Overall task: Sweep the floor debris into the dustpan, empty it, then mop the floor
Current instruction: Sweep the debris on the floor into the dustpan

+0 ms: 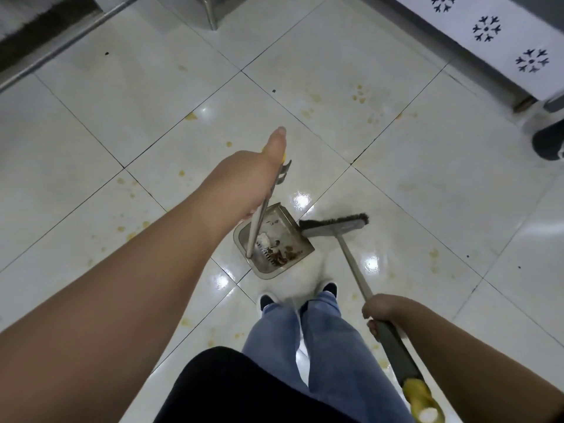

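Right of grey metal dustpan (274,242), mouth facing dark-bristled grey broom (335,225); right hand (381,311) gripping handle, left hand (256,175) clasping dustpan's pole.

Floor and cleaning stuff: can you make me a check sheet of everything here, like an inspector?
Surface: white tiled floor, glossy, with many yellowish stains and a few small dark specks.
Job's things: dustpan on the floor, holding brown scraps and white bits; broom with its bristle head beside the dustpan's open edge.
Clutter: nothing seen apart from the stains and specks.
Grips: left hand holds the dustpan's upright handle; right hand grips the broom handle.
Cables: nothing seen.
Surroundings: white patterned cloth at upper right, metal furniture leg at the top, dark round object at the right edge, the person's shoes below the dustpan.
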A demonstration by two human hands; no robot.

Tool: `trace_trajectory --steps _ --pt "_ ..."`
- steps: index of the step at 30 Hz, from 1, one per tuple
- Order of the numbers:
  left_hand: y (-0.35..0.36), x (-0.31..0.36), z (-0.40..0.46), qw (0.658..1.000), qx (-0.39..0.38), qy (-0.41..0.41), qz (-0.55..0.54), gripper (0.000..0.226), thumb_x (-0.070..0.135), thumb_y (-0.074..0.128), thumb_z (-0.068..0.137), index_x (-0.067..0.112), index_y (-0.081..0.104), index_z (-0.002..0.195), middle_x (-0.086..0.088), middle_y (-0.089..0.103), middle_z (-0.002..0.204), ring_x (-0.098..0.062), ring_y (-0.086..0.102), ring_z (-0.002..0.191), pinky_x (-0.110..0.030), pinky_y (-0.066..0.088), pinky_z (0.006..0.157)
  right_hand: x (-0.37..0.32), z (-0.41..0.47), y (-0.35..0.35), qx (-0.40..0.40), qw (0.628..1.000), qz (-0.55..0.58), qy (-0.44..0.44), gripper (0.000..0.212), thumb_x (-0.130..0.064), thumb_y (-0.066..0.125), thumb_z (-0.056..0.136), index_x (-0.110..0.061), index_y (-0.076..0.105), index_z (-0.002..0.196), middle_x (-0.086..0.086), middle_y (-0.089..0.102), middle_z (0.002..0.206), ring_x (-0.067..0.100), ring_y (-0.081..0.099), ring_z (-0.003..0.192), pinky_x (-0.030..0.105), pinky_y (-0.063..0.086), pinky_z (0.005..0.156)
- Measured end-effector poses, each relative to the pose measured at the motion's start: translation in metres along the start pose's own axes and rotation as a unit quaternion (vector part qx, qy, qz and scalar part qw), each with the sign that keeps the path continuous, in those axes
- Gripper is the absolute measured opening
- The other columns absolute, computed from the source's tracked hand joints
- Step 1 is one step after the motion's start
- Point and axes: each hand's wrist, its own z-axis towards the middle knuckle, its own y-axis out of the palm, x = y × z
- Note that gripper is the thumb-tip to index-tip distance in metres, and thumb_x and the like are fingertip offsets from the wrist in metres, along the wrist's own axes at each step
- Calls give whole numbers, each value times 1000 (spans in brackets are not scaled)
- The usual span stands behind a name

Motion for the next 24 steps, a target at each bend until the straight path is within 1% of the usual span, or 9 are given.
trace_trajectory --steps 2,4,6,8,11,14,19,21,24 --pt "0 4 1 1000 4 -6 -2 73 79 25 70 14 44 43 5 41 28 -13 34 20 -22 36 46 12 -3 8 -42 999 -2 15 22 -1 42 91 -1 46 69 9 43 50 18 40 44 26 38 50" --pt "-4 5 -1 1000 5 -16 3 73 78 26 74 13 44 46 6 40 26 -12 32 19 -20 33 44 30 -10 4 -77 994 69 24 30 -1 43 92 -3 43 62 7 39 38 17 38 31 21 36 41" --pt "-10 2 -4 1000 3 -26 2 72 76 27 77 12 45 49 6 40 26 -11 31 19 -18 31 41 47 -18 -3 -102 982 157 26 43 -4 44 94 -7 43 52 5 36 31 14 35 23 16 33 31" --pt "-16 -3 -11 999 -9 -30 -4 71 76 29 78 13 45 51 7 39 27 -11 30 21 -15 29 37 60 -28 -8 -128 966 221 26 58 -8 44 96 -9 43 38 4 34 30 13 33 20 13 30 27" --pt "-20 -7 -20 999 -32 -32 -8 71 79 33 74 12 45 53 6 38 30 -11 30 25 -17 27 37 75 -46 -10 -138 958 252 6 64 -12 46 96 -9 43 33 4 35 30 12 33 21 13 30 26" --pt "-22 -1 -30 999 -40 6 16 75 83 37 69 11 50 54 5 40 33 -11 32 26 -20 29 40 88 -65 -9 -114 952 283 -23 60 -12 46 96 -9 43 37 4 36 31 12 32 21 14 29 27" --pt "-15 26 -52 996 -55 71 22 75 86 37 60 13 50 51 4 42 37 -13 34 27 -22 30 41 111 -88 -22 -56 935 345 -65 28 -11 47 96 -6 41 69 4 35 34 12 31 22 12 29 29" --pt "-5 42 -64 993 -67 97 23 74 87 37 53 14 49 52 4 42 38 -13 34 28 -23 30 43 120 -97 -35 -52 915 394 -72 20 -12 48 97 -6 40 79 4 33 34 11 29 21 10 28 28" --pt "18 70 -85 988 -75 133 17 75 88 37 46 14 50 53 4 42 39 -12 35 30 -24 31 43 143 -104 -60 -52 882 461 -85 15 -12 49 97 -5 43 84 3 34 33 10 30 19 9 30 26"
